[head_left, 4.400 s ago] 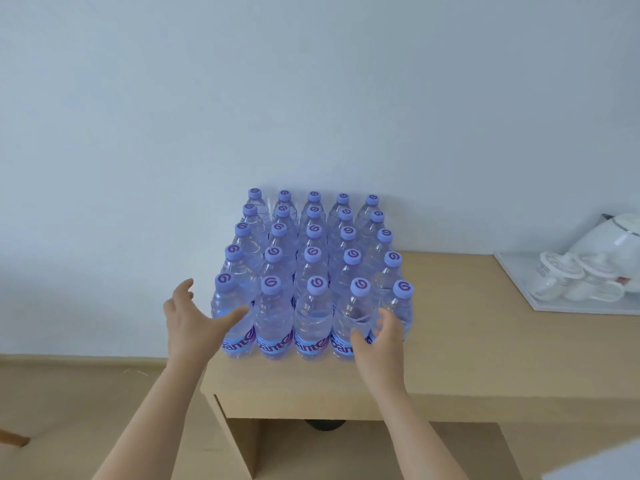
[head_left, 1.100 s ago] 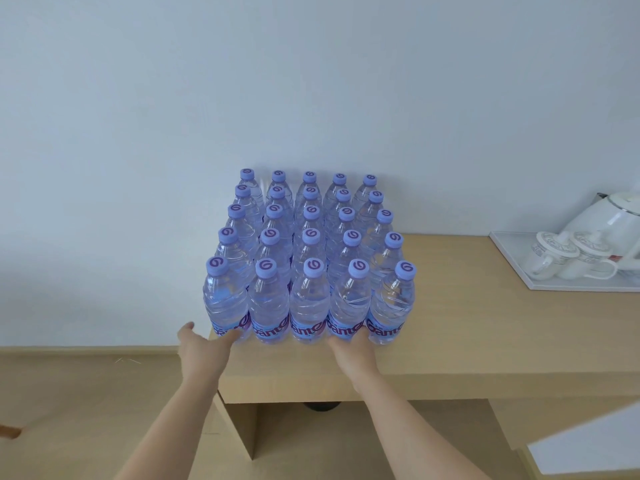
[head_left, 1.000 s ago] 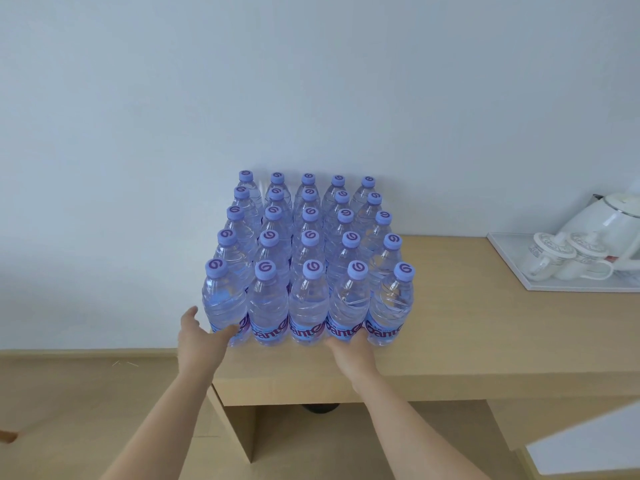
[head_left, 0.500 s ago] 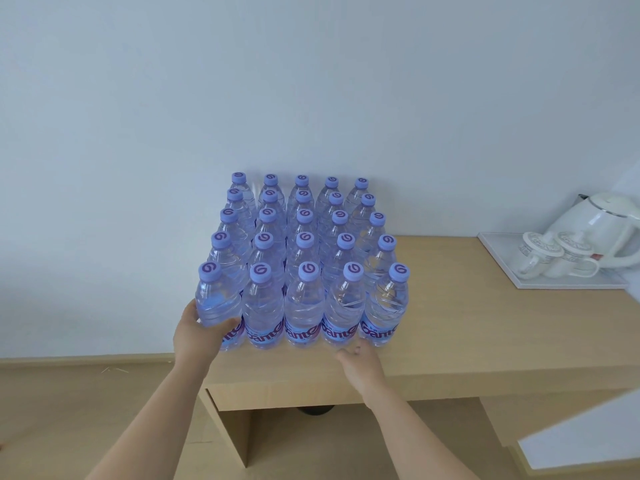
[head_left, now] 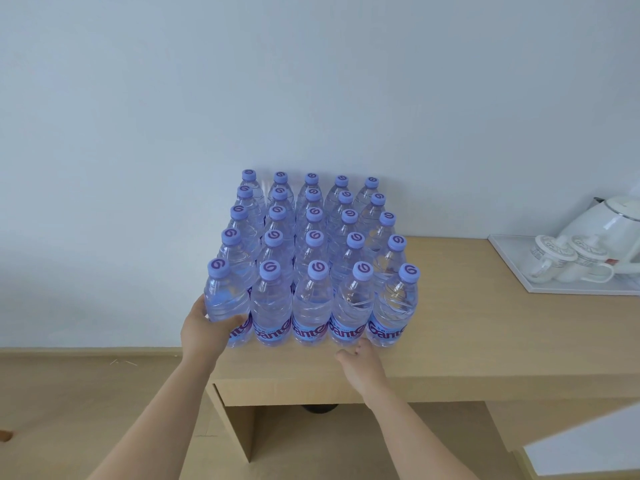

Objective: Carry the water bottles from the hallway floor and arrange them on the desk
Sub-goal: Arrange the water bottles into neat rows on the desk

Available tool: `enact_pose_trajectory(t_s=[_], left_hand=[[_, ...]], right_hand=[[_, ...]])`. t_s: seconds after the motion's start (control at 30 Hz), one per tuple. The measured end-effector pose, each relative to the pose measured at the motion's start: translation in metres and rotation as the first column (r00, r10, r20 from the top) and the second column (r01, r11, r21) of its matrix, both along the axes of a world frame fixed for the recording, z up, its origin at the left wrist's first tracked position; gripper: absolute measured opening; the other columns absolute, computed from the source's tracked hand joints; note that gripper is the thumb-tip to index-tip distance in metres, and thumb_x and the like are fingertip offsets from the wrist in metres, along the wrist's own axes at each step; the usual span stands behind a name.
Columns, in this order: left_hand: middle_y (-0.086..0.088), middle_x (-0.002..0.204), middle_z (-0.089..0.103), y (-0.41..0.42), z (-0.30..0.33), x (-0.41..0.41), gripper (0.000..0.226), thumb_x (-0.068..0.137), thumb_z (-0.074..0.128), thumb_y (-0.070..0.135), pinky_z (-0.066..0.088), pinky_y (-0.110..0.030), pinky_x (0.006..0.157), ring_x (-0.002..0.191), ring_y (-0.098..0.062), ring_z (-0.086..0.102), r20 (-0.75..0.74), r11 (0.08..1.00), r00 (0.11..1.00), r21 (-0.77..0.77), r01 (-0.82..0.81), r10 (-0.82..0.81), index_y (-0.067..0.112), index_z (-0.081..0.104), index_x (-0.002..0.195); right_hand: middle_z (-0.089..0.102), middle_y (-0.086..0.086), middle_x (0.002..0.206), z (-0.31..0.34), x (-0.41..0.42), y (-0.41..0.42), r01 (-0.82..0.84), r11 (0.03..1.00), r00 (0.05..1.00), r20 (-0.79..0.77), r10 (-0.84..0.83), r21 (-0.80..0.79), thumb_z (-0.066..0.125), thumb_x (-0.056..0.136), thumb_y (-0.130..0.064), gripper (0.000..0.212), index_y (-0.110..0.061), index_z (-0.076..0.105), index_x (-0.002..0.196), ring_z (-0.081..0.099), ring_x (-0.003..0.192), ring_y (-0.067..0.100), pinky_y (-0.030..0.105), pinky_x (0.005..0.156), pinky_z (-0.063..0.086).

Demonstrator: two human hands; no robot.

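Left hand [head_left: 204, 332] wrapped round the front-left bottle [head_left: 227, 306] of the bottles [head_left: 313, 258], packed in rows on the table [head_left: 460, 341]. Right hand [head_left: 360, 363] loosely spread, just short of the front row. Kettle [head_left: 609, 223] far right. Arranging looks nearly finished; only squaring up left.

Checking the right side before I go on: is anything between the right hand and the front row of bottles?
Nothing visible: the right hand hovers over bare desk just before the front row of bottles.
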State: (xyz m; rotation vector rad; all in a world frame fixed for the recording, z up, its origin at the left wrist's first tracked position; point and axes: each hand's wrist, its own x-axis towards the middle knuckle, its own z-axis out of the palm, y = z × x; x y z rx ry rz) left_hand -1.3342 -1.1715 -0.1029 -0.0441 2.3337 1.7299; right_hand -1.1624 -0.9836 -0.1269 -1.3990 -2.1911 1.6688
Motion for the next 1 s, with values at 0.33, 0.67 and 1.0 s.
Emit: enact_pose_trajectory(t_s=[0.33, 0.67, 1.0], left_hand=[[0.006, 0.094, 0.063, -0.001, 0.001, 0.0, 0.055, 0.068, 0.081, 0.014, 0.045, -0.032, 0.069, 0.087, -0.021, 0.06, -0.003, 0.999, 1.0, 0.036, -0.03, 0.03, 0.025, 0.056, 0.116], [0.016, 0.093, 0.061, -0.003, 0.001, -0.002, 0.062, 0.068, 0.082, 0.016, 0.045, -0.027, 0.065, 0.088, -0.016, 0.06, 0.022, 0.997, 1.0, 0.081, 0.004, -0.006, 0.029, 0.053, 0.122], [0.005, 0.119, 0.062, -0.024, -0.019, 0.008, 0.049, 0.079, 0.065, 0.014, 0.037, -0.034, 0.094, 0.108, -0.015, 0.055, 0.205, 0.962, 0.971, 0.264, 0.065, -0.122, 0.032, 0.056, 0.124]], right_hand=[[0.047, 0.004, 0.133, -0.003, -0.003, -0.002, -0.02, 0.999, 1.0, 0.019, 0.019, 0.035, 0.053, 0.087, -0.019, 0.059, -0.013, 0.03, 0.142, 0.047, 0.106, 0.017, 0.025, 0.084, 0.034], [0.043, -0.007, 0.107, -0.005, 0.0, -0.003, -0.049, 0.998, 0.999, 0.002, 0.049, 0.029, 0.049, 0.089, -0.017, 0.058, -0.018, 0.027, 0.143, 0.043, 0.082, 0.008, 0.024, 0.075, 0.036], [0.058, 0.004, 0.107, -0.011, 0.012, -0.033, 0.04, 0.983, 0.995, -0.094, -0.024, 0.177, 0.047, 0.089, -0.008, 0.021, -0.009, 0.054, 0.108, 0.055, 0.107, 0.019, 0.024, 0.08, 0.039]])
